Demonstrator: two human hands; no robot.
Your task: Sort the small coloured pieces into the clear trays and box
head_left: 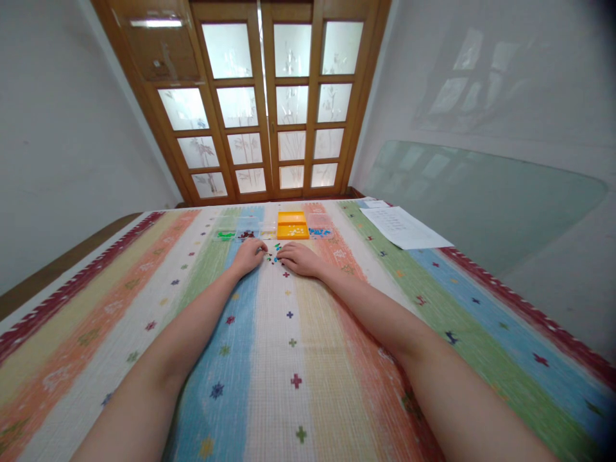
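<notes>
Several tiny loose beads (pixel 276 246) in green, blue and dark red lie on the striped tablecloth between my two hands. To their left rests my left hand (pixel 249 255), fingers bent and tips drawn together at the pile's edge; whatever they pinch, if anything, is too small to make out. From the other side my right hand (pixel 301 258) lies low on the cloth, fingers stretched out to the beads and slightly apart. Just beyond the hands stands an open yellow box (pixel 292 218) with small white pieces in its near half.
Clear trays flank the yellow box: green pieces (pixel 226 235) and dark red pieces (pixel 247 235) left, blue pieces (pixel 320 232) right. Printed paper sheets (pixel 404 227) lie at the table's right edge. Beyond the striped tablecloth (pixel 274 359) stand wooden glazed doors (pixel 269 128).
</notes>
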